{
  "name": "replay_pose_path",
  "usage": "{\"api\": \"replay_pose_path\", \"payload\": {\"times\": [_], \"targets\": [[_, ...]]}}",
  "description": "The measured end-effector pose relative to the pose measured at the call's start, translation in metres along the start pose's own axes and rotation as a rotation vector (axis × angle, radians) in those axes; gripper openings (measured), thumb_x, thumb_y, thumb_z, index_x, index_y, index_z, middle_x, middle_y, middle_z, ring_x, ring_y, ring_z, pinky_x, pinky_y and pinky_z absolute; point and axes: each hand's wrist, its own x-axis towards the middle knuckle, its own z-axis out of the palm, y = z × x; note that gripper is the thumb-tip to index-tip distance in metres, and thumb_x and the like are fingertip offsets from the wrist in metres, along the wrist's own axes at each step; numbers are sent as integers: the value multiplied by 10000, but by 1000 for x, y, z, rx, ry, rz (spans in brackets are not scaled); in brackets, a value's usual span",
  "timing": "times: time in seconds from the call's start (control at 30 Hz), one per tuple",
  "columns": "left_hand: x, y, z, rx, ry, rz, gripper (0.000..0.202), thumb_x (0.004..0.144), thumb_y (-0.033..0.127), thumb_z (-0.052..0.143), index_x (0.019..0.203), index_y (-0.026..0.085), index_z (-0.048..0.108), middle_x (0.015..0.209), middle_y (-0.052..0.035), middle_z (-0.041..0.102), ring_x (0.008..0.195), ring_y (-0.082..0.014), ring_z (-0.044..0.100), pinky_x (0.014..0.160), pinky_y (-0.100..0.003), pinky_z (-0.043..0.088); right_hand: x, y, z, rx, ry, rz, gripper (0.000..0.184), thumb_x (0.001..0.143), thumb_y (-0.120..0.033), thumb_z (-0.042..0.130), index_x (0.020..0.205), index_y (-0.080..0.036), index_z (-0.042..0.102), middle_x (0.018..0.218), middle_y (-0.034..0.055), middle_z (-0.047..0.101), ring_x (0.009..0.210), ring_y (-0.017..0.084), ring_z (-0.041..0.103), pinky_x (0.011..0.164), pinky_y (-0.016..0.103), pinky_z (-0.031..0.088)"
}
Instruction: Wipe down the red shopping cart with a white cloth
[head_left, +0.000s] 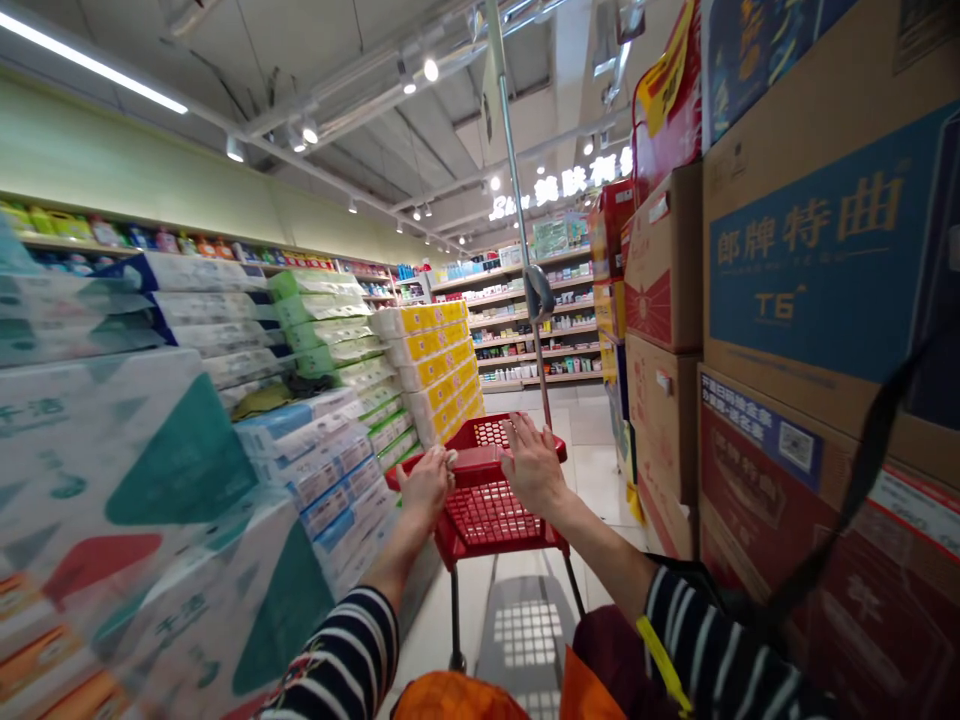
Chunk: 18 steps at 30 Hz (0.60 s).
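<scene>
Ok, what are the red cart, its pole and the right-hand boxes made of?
The cart basket looks like glossy moulded plastic, with a cast grid. The pole looks like polished metal, with bright highlights. The boxes look like printed cardboard, matte with brown flaps.

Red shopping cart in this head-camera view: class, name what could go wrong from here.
The red shopping cart, held at its rim by the left hand and right hand, sits close to the stacked tissue packs, so a swerve might knock them over. The tall cardboard cartons on the other side could shift if clipped. The black strap hanging across them might snag on a carton corner.
</scene>
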Motion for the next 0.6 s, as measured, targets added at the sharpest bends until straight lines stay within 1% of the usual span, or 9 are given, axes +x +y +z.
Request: {"api": "replay_pose_path", "payload": {"times": [0.03, 0.1, 0.2, 0.27, 0.3, 0.37, 0.5, 0.53, 0.6], "targets": [[1, 0, 0, -2, -1, -2, 317, 890, 317, 387, 1167, 266, 533, 1266, -65, 526, 1234, -226, 391, 1044, -515, 230, -3, 13, 13, -44, -58, 40, 450, 832, -189, 429, 1267, -81, 465, 1365, 172, 391, 1289, 301, 304, 1041, 554, 198], [4, 12, 4, -11, -4, 19, 323, 898, 275, 353, 1164, 268, 536, 1270, -58, 528, 1237, -213, 392, 1054, -517, 208, -11, 29, 29, -128, -157, 87, 462, 833, -191, 424, 1284, -93, 449, 1393, 151, 354, 1306, 282, 275, 1056, 531, 168], [10, 41, 12, -55, -4, 113, 330, 907, 280, 326, 1160, 267, 538, 1299, -55, 505, 1231, -200, 405, 1062, -527, 185, -22, 35, 38, -181, -227, 89, 456, 838, -195, 408, 1283, -104, 454, 1385, 139, 373, 1303, 277, 281, 1057, 535, 144], [11, 48, 15, -73, -6, 169, 332, 906, 308, 333, 1172, 278, 529, 1315, -54, 490, 1229, -199, 409, 1063, -535, 171, -26, 34, 39, -188, -252, 80, 443, 848, -210, 396, 1274, -112, 466, 1355, 133, 420, 1287, 285, 308, 1048, 555, 138], [11, 44, 16, -70, -3, 173, 334, 903, 311, 342, 1183, 287, 522, 1318, -52, 487, 1227, -198, 412, 1065, -540, 159, -26, 34, 40, -188, -260, 73, 441, 850, -214, 393, 1273, -117, 468, 1344, 129, 437, 1282, 285, 317, 1046, 559, 136], [7, 25, 14, -41, 4, 118, 337, 893, 297, 359, 1193, 301, 513, 1318, -45, 489, 1224, -198, 417, 1069, -547, 130, -27, 35, 40, -183, -269, 62, 446, 846, -210, 395, 1276, -119, 465, 1340, 121, 444, 1281, 277, 319, 1051, 552, 132], [-3, -23, 7, 19, 20, -98, 341, 888, 252, 338, 1156, 269, 547, 1292, -58, 514, 1214, -204, 429, 1069, -542, 124, -29, 33, 40, -164, -267, 71, 452, 842, -197, 379, 1278, -108, 462, 1349, 121, 432, 1287, 274, 307, 1054, 557, 108], [-5, -27, 7, 22, 24, -117, 346, 889, 244, 329, 1155, 255, 550, 1292, -65, 514, 1214, -205, 429, 1068, -541, 129, -29, 31, 41, -161, -261, 72, 456, 842, -197, 375, 1281, -104, 457, 1352, 124, 427, 1290, 274, 302, 1054, 560, 98], [-5, -19, 9, 12, 32, -88, 357, 892, 241, 317, 1170, 241, 540, 1309, -65, 496, 1224, -201, 417, 1068, -536, 136, -29, 25, 44, -158, -243, 62, 469, 841, -201, 374, 1294, -100, 439, 1362, 126, 413, 1294, 271, 294, 1057, 558, 82]]}}
